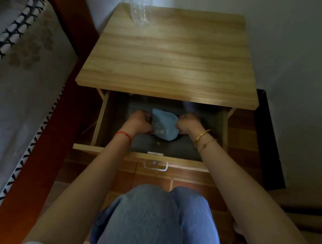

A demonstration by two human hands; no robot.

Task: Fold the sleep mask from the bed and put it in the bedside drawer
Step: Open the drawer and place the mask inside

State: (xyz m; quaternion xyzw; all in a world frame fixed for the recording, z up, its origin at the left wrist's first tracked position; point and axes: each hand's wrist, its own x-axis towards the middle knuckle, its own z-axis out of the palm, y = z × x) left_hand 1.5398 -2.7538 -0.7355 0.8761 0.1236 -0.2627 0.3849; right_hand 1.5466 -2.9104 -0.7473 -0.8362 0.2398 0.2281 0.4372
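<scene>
My left hand [139, 121] and right hand [188, 123] pinch one folded blue sleep mask [164, 124] mid-drawer [102, 118]; one plastic bottle [140, 1] stands at the wooden nightstand's [169, 62] back-left corner.

A clear plastic bottle [140, 5] stands upright near the top centre of the frame. A patterned bedspread [8, 87] fills the left side. Red-brown floor tiles [154, 182] show at lower centre.

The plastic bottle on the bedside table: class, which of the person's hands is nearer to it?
Left. The left hand is in the open drawer, more nearly below the plastic bottle; the right hand, holding the sleep mask's other side, sits further right.
</scene>
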